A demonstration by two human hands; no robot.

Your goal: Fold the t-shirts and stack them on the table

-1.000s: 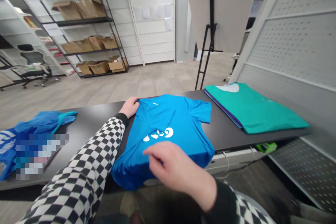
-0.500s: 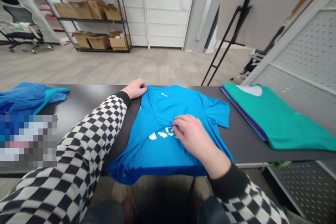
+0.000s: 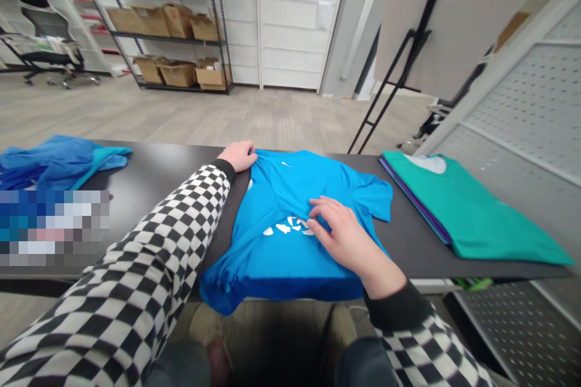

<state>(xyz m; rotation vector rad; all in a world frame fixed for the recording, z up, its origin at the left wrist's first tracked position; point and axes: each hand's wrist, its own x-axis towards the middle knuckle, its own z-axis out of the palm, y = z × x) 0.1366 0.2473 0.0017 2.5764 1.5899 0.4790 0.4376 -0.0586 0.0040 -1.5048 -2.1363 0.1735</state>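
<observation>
A bright blue T-shirt [image 3: 276,254] with white print lies on the dark table, its near edge hanging over the front. My left hand [image 3: 239,156] is closed on the shirt's far left corner, fingers pinching the fabric. Over the middle of the shirt, beside the white print, is my right hand [image 3: 338,231]. Its fingers are apart and slightly bent, and it holds nothing; whether the fingertips touch the cloth I cannot tell. Wrinkles run across the shirt's upper part, and a short sleeve points to the right.
A stack of folded shirts, teal on top [image 3: 481,211], lies at the table's [image 3: 167,178] right. Crumpled blue clothes [image 3: 59,160] lie at the left end. A perforated white panel [image 3: 535,115] rises on the right. Shelves with cardboard boxes [image 3: 179,72] stand beyond the table.
My right hand has lifted slightly off the print, fingers more spread. My left hand keeps its hold on the shirt corner. The camera view has shifted a little.
</observation>
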